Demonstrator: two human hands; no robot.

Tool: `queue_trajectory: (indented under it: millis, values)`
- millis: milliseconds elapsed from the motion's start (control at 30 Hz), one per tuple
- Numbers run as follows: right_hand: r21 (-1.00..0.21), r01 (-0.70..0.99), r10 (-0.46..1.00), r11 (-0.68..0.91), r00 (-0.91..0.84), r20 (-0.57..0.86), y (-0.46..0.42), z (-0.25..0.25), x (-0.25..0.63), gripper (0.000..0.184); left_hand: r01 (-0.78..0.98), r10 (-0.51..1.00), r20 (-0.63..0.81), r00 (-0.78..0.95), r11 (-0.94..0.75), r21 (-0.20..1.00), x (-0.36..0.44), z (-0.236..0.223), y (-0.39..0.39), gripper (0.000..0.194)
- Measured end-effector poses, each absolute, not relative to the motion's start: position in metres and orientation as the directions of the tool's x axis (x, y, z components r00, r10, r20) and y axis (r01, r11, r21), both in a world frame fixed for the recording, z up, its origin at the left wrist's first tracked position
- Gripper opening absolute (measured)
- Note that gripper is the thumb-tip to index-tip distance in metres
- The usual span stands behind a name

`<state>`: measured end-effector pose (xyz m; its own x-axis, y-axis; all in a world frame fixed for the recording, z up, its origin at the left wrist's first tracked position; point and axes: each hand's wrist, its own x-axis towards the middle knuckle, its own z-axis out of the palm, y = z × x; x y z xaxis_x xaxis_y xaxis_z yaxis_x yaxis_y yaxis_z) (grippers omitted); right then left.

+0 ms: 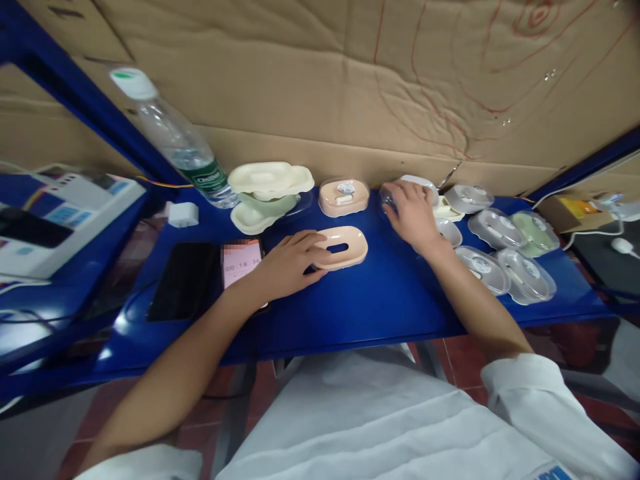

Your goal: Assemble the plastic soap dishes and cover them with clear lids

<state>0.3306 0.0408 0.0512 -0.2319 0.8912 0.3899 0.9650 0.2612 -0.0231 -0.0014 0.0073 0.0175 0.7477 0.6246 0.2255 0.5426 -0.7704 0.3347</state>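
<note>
Left hand (295,261) grips the left end of the slotted peach oval plastic tray (355,248) on the blue worktop (370,307); I advise light, steady pressure. Right hand (411,205) covers clear plastic (385,197); I cannot tell its grip.

1 camera, head-worn. Looks forward and down over the wearer's white shirt (350,413), lower centre of frame. Blue table (380,300) near, across mid-frame, seen from above; cardboard (280,73) close behind, filling the top. View wide, reaching red floor tiles (463,357) below table edge.
</note>
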Motion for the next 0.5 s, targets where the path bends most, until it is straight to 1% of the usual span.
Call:
queue_trajectory:
  millis: [67, 133, 167, 200, 267, 333, 400, 433, 500]
  values:
    - [-0.032, 0.891, 0.834, 0.453, -0.410, 0.370, 0.053, 0.056, 0.292, 0.046, 0.523, 0.610, 0.200, 0.767, -0.774, 0.357, -0.001, 0.019, 0.007, 0.035]
    - [-0.056, 0.758, 0.724, 0.650, -0.596, 0.346, 0.073, 0.059, 0.248, 0.047, 0.501, 0.591, 0.180, 0.786, -0.780, 0.374, 0.000, 0.020, 0.007, 0.036]
    - [-0.073, 0.691, 0.670, 0.719, -0.661, 0.338, 0.085, 0.061, 0.226, 0.049, 0.494, 0.584, 0.173, 0.793, -0.783, 0.379, 0.000, 0.020, 0.007, 0.036]
    - [-0.092, 0.648, 0.636, 0.756, -0.695, 0.336, 0.098, 0.062, 0.206, 0.050, 0.489, 0.577, 0.164, 0.800, -0.785, 0.380, 0.000, 0.021, 0.006, 0.036]
    - [-0.133, 0.620, 0.627, 0.773, -0.714, 0.311, 0.124, 0.065, 0.173, 0.050, 0.482, 0.566, 0.146, 0.811, -0.789, 0.382, -0.001, 0.021, 0.007, 0.035]
    - [-0.160, 0.637, 0.655, 0.754, -0.711, 0.255, 0.144, 0.069, 0.153, 0.040, 0.472, 0.558, 0.139, 0.818, -0.789, 0.393, -0.002, 0.020, 0.008, 0.033]
    - [-0.168, 0.656, 0.677, 0.736, -0.702, 0.221, 0.153, 0.073, 0.146, 0.029, 0.459, 0.558, 0.164, 0.813, -0.789, 0.409, -0.003, 0.020, 0.009, 0.031]
    - [-0.169, 0.658, 0.678, 0.734, -0.697, 0.231, 0.154, 0.075, 0.148, 0.026, 0.452, 0.560, 0.188, 0.807, -0.790, 0.415, -0.004, 0.019, 0.010, 0.031]
    - [-0.176, 0.646, 0.665, 0.743, -0.682, 0.304, 0.146, 0.081, 0.161, 0.026, 0.429, 0.557, 0.242, 0.795, -0.797, 0.426, -0.003, 0.020, 0.010, 0.031]
